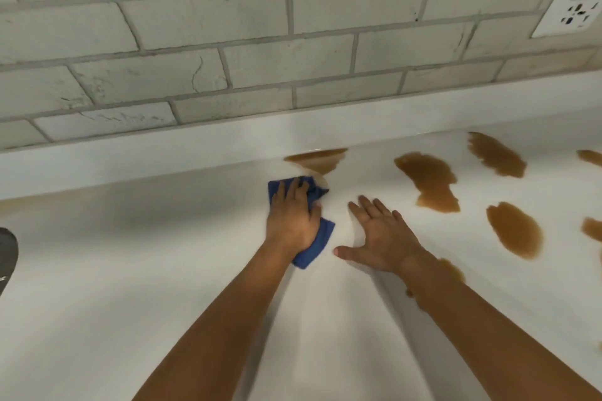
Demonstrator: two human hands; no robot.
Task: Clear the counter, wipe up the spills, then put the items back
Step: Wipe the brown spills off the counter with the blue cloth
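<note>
Your left hand (pixel 293 218) presses flat on blue cloth (pixel 314 238); right hand (pixel 381 234) splayed on counter (pixel 130 270); brown spills (pixel 430 179) at 2 o'clock.

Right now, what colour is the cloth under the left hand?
Dark blue; the folded cloth shows best in the head view, under the left hand.

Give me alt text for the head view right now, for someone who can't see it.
The left hand presses a blue cloth flat on a white counter, at the edge of a brown spill by the back ledge. The right hand rests open on the counter beside it. More brown spills lie to the right, below a tiled wall with an outlet.
</note>
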